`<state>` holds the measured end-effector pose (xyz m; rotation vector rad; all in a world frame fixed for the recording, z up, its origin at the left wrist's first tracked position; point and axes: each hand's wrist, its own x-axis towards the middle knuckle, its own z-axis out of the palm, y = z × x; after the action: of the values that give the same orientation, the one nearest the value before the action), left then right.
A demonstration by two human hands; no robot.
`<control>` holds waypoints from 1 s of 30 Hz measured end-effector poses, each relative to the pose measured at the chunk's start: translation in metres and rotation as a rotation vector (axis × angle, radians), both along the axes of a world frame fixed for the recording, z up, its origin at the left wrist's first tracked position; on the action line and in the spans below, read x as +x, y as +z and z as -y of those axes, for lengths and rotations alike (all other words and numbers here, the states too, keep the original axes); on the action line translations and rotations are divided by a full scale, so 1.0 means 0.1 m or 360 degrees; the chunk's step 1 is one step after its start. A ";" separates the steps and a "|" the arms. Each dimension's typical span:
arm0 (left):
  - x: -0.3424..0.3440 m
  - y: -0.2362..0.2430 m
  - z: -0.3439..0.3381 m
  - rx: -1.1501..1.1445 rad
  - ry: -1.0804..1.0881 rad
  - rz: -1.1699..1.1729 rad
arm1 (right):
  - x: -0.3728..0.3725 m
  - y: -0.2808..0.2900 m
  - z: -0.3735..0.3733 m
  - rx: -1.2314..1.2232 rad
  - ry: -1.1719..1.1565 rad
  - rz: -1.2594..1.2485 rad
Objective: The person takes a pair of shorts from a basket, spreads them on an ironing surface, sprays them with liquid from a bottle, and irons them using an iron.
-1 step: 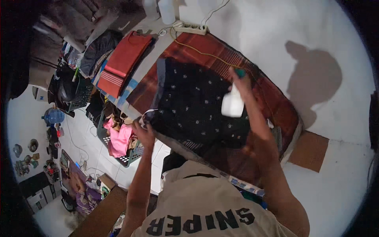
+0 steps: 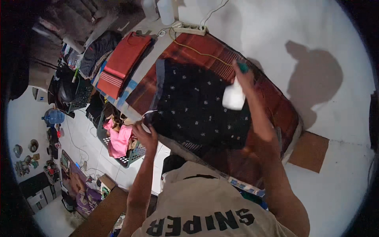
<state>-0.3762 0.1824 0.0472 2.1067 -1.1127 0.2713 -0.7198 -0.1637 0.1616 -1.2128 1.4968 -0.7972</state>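
Note:
A dark navy garment with small white motifs [image 2: 189, 102] lies spread on a red-brown checked blanket [image 2: 193, 45]. My right hand [image 2: 242, 79] grips a white object with a teal top [image 2: 233, 96] over the garment's right side; motion blurs it, so I cannot tell exactly what it is. My left hand [image 2: 145, 134] has its fingers closed at the garment's lower left edge, by a short white strip. A thin yellow cord crosses the blanket's upper part.
A folded orange cloth pile [image 2: 120, 63] lies left of the blanket. Baskets of clothing [image 2: 118, 138] stand on the tiled floor to the left. A power strip [image 2: 189, 27] sits behind the blanket, near white bottles. A wall and brown cardboard [image 2: 310, 152] are at right.
My right hand has moved a little upward with the white object. My left hand has shifted slightly right and down at the garment's edge.

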 end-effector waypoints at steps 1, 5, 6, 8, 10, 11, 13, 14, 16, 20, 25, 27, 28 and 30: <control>-0.14 -0.01 -0.06 0.0150 -0.0289 -0.0118 | 0.01 0.13 0.24 -0.0216 -0.0049 -0.0150; -1.03 0.23 -0.01 0.0546 -0.1146 -0.0071 | 0.13 0.05 1.11 -0.1070 -0.0069 -0.0400; -1.21 0.17 0.01 0.0609 -0.1272 -0.0005 | 0.07 -0.06 1.34 -0.1255 -0.0083 -0.0452; -1.31 0.04 -0.07 0.0614 -0.1253 0.0006 | 0.04 -0.21 1.56 -0.1452 -0.0018 -0.0538; -1.31 -0.06 -0.11 0.0627 -0.1284 0.0033 | -0.08 -0.28 1.60 -0.1468 0.0107 -0.0682; -1.28 -0.06 -0.14 0.0642 -0.1319 0.0040 | -0.17 -0.34 1.57 -0.1456 0.0179 -0.0777; -1.26 -0.08 -0.13 0.0631 -0.1449 0.0081 | -0.55 -0.45 1.37 -0.1488 0.0208 -0.1088; -1.25 -0.07 -0.10 0.0614 -0.1515 0.0115 | -0.78 -0.50 1.21 -0.1532 0.0192 -0.1289; -1.00 -0.07 -0.26 0.0682 -0.1540 0.0150 | -0.99 -0.32 0.56 -0.0742 0.0593 -0.1176; -0.97 -0.04 -0.06 0.0611 -0.1794 0.0227 | -2.53 -0.31 -1.14 -0.0483 0.0459 -0.2006; -0.95 0.03 0.05 0.0686 -0.1986 0.0267 | -3.23 -0.57 -2.27 -0.0156 0.0105 -0.1953; -0.92 0.08 0.17 0.0491 -0.2021 0.0421 | -3.51 -0.68 -2.29 -0.0494 0.0190 -0.1963; -0.89 0.10 0.14 0.0579 -0.1766 0.0358 | -3.52 -0.70 -2.32 -0.0357 0.0258 -0.1920; -0.76 0.14 0.12 0.0746 -0.1201 0.0263 | -3.03 -0.42 -2.17 -0.0118 0.0422 -0.1792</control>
<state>-0.4522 0.1704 0.0612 1.8803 -2.1321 -0.2023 -1.0225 0.0534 0.1195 -2.0253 2.0865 0.0949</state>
